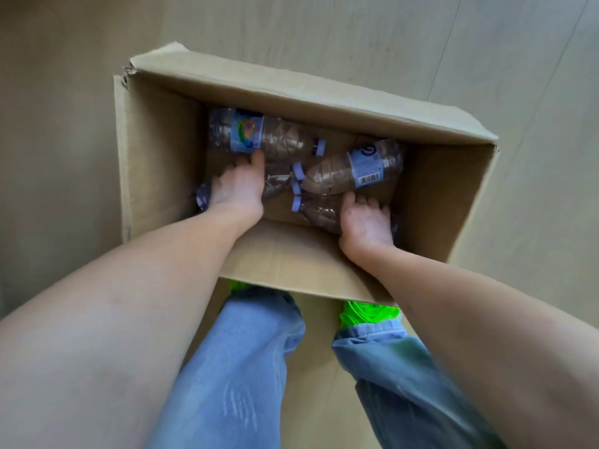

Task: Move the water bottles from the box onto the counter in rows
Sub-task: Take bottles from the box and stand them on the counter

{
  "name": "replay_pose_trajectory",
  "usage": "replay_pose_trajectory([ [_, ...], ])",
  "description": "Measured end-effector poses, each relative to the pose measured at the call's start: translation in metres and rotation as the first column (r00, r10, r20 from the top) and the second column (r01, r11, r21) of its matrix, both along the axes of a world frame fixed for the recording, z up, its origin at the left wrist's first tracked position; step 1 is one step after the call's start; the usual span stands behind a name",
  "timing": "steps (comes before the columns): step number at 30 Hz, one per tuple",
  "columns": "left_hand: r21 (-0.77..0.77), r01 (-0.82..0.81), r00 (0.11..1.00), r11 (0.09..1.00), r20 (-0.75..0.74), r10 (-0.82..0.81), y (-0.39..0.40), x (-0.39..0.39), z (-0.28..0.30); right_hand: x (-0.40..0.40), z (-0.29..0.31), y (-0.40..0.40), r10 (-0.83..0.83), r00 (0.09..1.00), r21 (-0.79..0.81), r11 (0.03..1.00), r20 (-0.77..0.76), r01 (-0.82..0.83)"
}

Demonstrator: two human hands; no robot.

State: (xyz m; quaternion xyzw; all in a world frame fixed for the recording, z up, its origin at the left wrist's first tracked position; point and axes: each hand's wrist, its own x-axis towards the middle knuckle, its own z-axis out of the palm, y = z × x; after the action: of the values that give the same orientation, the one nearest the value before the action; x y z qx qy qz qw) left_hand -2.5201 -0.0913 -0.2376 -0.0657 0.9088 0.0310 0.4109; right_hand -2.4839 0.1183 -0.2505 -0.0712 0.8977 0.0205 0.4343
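An open cardboard box (155,150) stands on the floor with several clear water bottles lying on their sides in it, each with a blue cap. One bottle with a colourful label (259,134) lies at the back left. Another bottle (353,170) with a barcode label lies at the back right. My left hand (238,189) is down in the box, wrapped over a bottle (275,184) at the left. My right hand (366,222) is wrapped over a bottle (319,212) at the front right. Both held bottles still rest on the box bottom.
The box sits on a pale wood-look floor (534,92). Its near flap (291,264) folds toward me above my legs in blue jeans (246,367) and bright green shoes (366,314). No counter is in view.
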Motion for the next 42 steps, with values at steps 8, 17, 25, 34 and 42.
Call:
replay_pose_trajectory([
  [8,0.163,-0.19,0.977,0.968,-0.07,0.203,0.006,-0.005,0.09,-0.01,0.089,-0.006,-0.14,0.989,-0.137,0.982,-0.044,0.133],
  [17,0.26,-0.383,0.883,0.886,-0.178,0.434,0.005,-0.041,0.289,-0.044,0.266,0.002,-0.348,0.934,-0.284,0.907,-0.085,0.311],
  [25,0.324,-0.436,0.775,0.839,-0.339,0.534,0.013,-0.075,0.497,-0.097,0.457,0.0,-0.503,0.855,-0.44,0.801,-0.125,0.407],
  [34,0.416,-0.465,0.565,0.781,-0.539,0.624,0.002,-0.065,0.712,-0.136,0.667,-0.016,-0.509,0.834,-0.605,0.739,-0.213,0.297],
  [42,0.402,-0.485,0.341,0.777,-0.731,0.591,-0.041,-0.007,0.855,-0.124,0.813,-0.075,-0.484,0.834,-0.764,0.633,-0.265,0.125],
])
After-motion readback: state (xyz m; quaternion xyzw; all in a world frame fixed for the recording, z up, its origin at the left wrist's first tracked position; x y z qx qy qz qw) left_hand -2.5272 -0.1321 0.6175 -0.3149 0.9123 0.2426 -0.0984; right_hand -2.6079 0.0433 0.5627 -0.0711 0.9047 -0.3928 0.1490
